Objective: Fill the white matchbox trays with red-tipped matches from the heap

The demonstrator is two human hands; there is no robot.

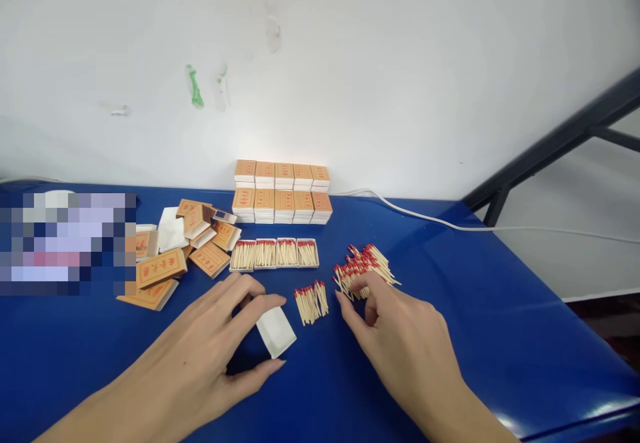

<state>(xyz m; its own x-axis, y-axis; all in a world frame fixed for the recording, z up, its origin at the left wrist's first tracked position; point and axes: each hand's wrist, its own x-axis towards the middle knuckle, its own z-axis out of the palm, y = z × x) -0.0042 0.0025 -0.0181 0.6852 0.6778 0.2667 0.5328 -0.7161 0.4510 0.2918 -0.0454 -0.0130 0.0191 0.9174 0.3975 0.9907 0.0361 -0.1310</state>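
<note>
My left hand rests on the blue table with thumb and fingers closed round a small empty white matchbox tray. Beside the tray lies a small bundle of red-tipped matches. My right hand reaches into a larger loose pile of matches, fingertips curled and pinching at its near edge; whether any match is between them is hidden. Several filled trays stand in a row just beyond.
Two tiers of closed orange matchboxes stand against the white wall. Loose orange sleeves and white trays lie scattered at the left. A white cable runs along the table's back. A dark metal frame rises at right.
</note>
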